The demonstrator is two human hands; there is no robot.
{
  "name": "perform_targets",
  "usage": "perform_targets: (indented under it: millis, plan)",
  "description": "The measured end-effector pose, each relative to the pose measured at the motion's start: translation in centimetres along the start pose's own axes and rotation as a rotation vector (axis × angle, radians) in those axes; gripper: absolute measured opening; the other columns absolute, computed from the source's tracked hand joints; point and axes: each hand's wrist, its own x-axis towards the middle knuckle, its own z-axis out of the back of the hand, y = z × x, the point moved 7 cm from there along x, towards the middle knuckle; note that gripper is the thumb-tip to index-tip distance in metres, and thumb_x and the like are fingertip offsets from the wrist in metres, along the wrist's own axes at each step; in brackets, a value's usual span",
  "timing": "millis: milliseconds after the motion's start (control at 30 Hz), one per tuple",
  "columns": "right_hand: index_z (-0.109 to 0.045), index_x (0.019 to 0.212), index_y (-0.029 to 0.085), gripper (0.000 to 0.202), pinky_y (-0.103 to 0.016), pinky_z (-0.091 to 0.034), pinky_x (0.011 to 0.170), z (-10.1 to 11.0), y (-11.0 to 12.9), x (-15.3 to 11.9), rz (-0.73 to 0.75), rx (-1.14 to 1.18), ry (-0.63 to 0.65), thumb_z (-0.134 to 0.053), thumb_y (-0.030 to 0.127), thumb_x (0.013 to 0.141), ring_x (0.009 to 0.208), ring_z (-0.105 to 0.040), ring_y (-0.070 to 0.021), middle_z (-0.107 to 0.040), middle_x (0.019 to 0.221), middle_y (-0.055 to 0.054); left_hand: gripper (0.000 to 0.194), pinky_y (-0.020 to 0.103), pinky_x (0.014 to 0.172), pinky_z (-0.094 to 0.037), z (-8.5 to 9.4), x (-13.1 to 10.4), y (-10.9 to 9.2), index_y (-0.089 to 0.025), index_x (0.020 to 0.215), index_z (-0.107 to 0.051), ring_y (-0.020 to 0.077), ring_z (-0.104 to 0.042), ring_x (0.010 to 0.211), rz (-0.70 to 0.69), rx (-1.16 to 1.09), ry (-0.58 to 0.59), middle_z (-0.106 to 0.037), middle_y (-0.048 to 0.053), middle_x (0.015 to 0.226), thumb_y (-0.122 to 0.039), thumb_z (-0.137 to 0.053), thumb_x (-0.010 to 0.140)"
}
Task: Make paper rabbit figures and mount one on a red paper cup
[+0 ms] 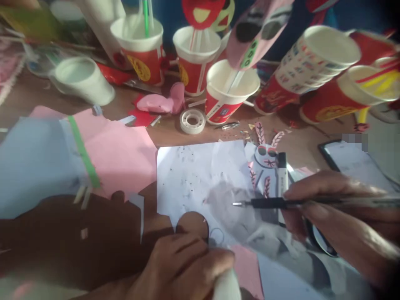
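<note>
My right hand (350, 233) holds a black pen (268, 203) between thumb and fingers, its metal tip pointing left above the white paper (200, 166). That sheet carries small dark specks, a round cutout along its lower edge and a thin drawn circle (216, 236). At the bottom, my left hand (187, 258) has its fingers curled round a white rounded object (228, 285), mostly cut off by the frame. A pink paper piece (246, 266) lies beside it. Behind the pen is a paper bunny figure (265, 156) with striped ears, next to a black-and-white marker (282, 175).
Red-and-white paper cups (233, 98), some holding straws and paper cutouts, line the back. A tape roll (192, 121), pink paper (115, 150) with a green strip, blue-white paper (34, 162), a tipped white cup (84, 79) and a phone (353, 160) lie around.
</note>
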Motion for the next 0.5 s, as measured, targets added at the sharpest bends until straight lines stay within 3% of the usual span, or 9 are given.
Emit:
perform_targets:
  millis: [33, 133, 267, 367, 500]
  plan:
    - [-0.058, 0.099, 0.023, 0.014, -0.022, -0.052, 0.039, 0.2, -0.8, -0.9, -0.094, 0.103, -0.044, -0.048, 0.019, 0.09, 0.049, -0.062, -0.0141, -0.063, 0.061, 0.001, 0.018, 0.031, 0.061, -0.059, 0.5, -0.3, 0.2, -0.022, 0.1, -0.058, 0.0198, -0.068, 0.067, 0.035, -0.023, -0.028, -0.071, 0.002, 0.072, -0.028, -0.055, 0.083]
    - [-0.06, 0.098, 0.023, 0.014, -0.024, -0.055, 0.047, 0.5, -1.7, -3.0, -0.148, 0.192, -0.202, -0.049, 0.02, 0.089, 0.055, -0.065, -0.0153, -0.065, 0.067, 0.0, 0.029, 0.034, 0.065, -0.059, 2.3, -1.0, 1.4, -0.024, 0.11, -0.054, 0.0193, -0.067, 0.074, 0.148, -0.106, -0.204, -0.071, 0.004, 0.088, -0.029, -0.058, 0.082]
    - [-0.061, 0.101, 0.02, 0.022, -0.024, -0.055, 0.063, -0.8, -0.4, -3.8, 0.104, -0.005, -0.166, -0.052, 0.009, 0.083, 0.077, -0.065, -0.0165, -0.067, 0.082, -0.004, 0.018, 0.03, 0.06, -0.056, 3.3, -0.2, 2.5, -0.023, 0.099, -0.056, 0.0163, -0.063, 0.074, 0.243, -0.203, -0.355, -0.067, 0.005, 0.093, -0.018, -0.054, 0.082]
    - [-0.056, 0.109, 0.015, 0.031, -0.026, -0.053, 0.068, -2.1, 0.8, -4.1, 0.323, -0.082, -0.089, -0.05, 0.003, 0.081, 0.084, -0.064, -0.0175, -0.066, 0.092, -0.008, 0.009, 0.029, 0.064, -0.053, 3.2, 1.1, 2.6, -0.02, 0.089, -0.057, 0.0158, -0.061, 0.074, 0.258, -0.302, -0.357, -0.065, 0.005, 0.089, -0.018, -0.05, 0.083]
    - [-0.055, 0.11, 0.014, 0.029, -0.029, -0.052, 0.07, -2.8, 1.5, -4.6, 0.463, -0.213, -0.042, -0.047, 0.005, 0.084, 0.082, -0.064, -0.0182, -0.065, 0.091, -0.01, 0.014, 0.027, 0.068, -0.051, 3.4, 1.9, 3.1, -0.017, 0.092, -0.059, 0.0156, -0.06, 0.074, 0.394, -0.33, -0.296, -0.066, 0.005, 0.086, -0.023, -0.048, 0.085]
